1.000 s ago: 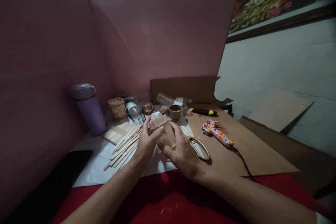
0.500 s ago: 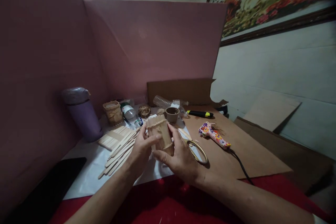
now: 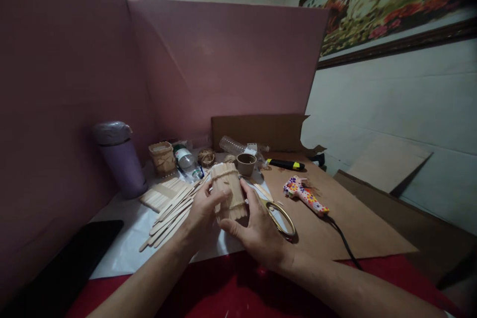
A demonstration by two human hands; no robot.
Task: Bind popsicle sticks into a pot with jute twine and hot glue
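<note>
A small cup made of popsicle sticks [image 3: 231, 190], with twine bands near both ends, is tilted between my hands above the white sheet. My left hand [image 3: 203, 211] grips its left side, thumb across the front. My right hand [image 3: 261, 231] has its fingers against the right side, its thumb below the lower end; the fingertips behind are hidden. Just right of my right hand lie scissors with gold handles [image 3: 283, 218]. Left of my left hand, loose popsicle sticks [image 3: 169, 226] fan out beside a banded bundle of sticks [image 3: 158, 196].
A purple tumbler [image 3: 122, 166], another stick container [image 3: 163, 158], plastic bottles [image 3: 184, 158], a twine ball [image 3: 206, 157] and a brown bowl [image 3: 246, 164] stand behind. On the cardboard [image 3: 357, 231] are a yellow-black utility knife [image 3: 286, 164] and a flowered glue gun [image 3: 305, 196] with its cord.
The cup has turned slightly in my hands, showing its front and lower stick ends more. My right thumb has moved off its lower front. The camera view has shifted a little.
</note>
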